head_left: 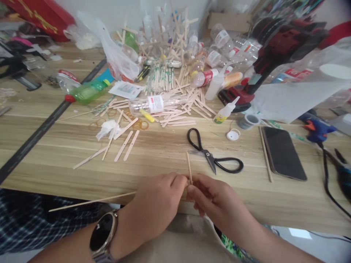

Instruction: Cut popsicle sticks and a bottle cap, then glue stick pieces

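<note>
While hands (161,199) (215,193) pinch wood (189,168) (slim, straight), scissors (208,157) gape.

We judge this a craft workshop: the wooden tabletop (160,155) bears flat sticks (181,123) and plastic bottles (206,77) (heaped toward its far edge), scissors (210,157) nearer the front edge, and a power tool (261,62) toward the far right corner.

Matt wooden stick (189,166); glossy phone (284,152); wood tabletop (159,164).

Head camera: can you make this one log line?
left hand: holding thin wooden stick | right hand: pinching jutting stick piece | black-handled scissors: lying open
</note>
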Action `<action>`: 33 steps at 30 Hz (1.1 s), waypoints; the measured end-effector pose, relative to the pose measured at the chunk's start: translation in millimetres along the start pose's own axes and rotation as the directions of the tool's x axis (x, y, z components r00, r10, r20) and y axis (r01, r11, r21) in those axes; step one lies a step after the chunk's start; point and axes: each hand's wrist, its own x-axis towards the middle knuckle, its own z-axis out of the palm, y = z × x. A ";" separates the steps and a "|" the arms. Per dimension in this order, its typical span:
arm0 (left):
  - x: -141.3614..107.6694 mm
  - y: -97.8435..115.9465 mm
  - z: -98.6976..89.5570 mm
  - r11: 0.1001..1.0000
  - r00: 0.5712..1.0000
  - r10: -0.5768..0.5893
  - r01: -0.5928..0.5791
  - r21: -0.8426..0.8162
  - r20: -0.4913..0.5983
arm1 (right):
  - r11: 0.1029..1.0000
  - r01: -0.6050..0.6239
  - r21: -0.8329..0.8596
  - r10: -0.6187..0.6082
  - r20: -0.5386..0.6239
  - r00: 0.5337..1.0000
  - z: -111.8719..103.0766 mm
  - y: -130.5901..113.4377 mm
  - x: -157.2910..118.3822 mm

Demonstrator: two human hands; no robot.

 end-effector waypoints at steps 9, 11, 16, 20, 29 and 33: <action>-3.7 -2.8 -12.1 0.966 0.993 0.095 -0.076 -0.248 0.068 | 0.935 0.002 0.355 -0.010 0.021 1.000 -2.3 2.6 -7.2; -3.5 -2.7 -17.0 0.948 0.992 0.100 -0.071 -0.309 0.079 | 0.945 0.016 0.328 -0.013 -0.013 1.000 -1.8 5.6 -11.6; -2.1 4.1 -26.7 0.933 0.989 0.093 -0.045 -0.358 0.119 | 0.951 -0.031 0.306 0.059 -0.080 0.995 1.8 4.2 -23.8; -1.3 6.9 -31.6 0.934 0.973 0.132 -0.058 -0.352 0.189 | 0.952 -0.020 0.305 0.041 -0.060 0.997 -1.1 2.0 -30.3; -5.4 -31.3 -23.5 0.971 1.000 0.005 -0.011 -0.241 -0.025 | 0.718 0.144 0.680 0.208 -0.408 0.889 -41.3 10.7 -23.0; 23.3 -40.2 -6.3 0.983 0.988 0.153 -0.153 0.105 0.008 | 0.662 -0.107 0.742 0.245 -0.079 0.966 -23.9 5.1 -10.3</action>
